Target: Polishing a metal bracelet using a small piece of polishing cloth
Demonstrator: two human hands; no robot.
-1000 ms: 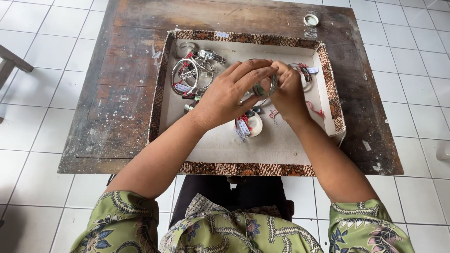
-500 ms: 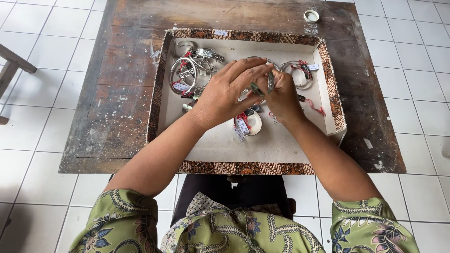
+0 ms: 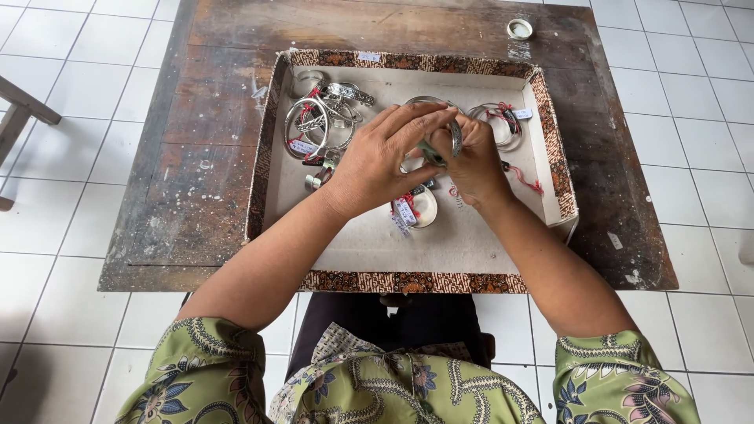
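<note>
On the wooden table (image 3: 220, 102), a tray (image 3: 408, 281) holds silver bangles (image 3: 314, 126); both hands' fingers (image 3: 416, 126) pinch one bangle (image 3: 454, 129).

Both forearms are extending forward and converging. Left hand (image 3: 382, 161) is lying palm down, fingers reaching rightward; right hand (image 3: 471, 161) is curling closed, its fingertips meeting the left's.

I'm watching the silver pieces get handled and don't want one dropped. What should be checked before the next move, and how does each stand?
1. Both hands on the bangle: left hand, right hand: ok.
2. Hands over the tray, not past its rim: ok.
3. Firmness of grip: cannot tell.
4. Other bangles lie apart from the hands: ok.
5. Small lid lies outside the tray: ok.
</note>
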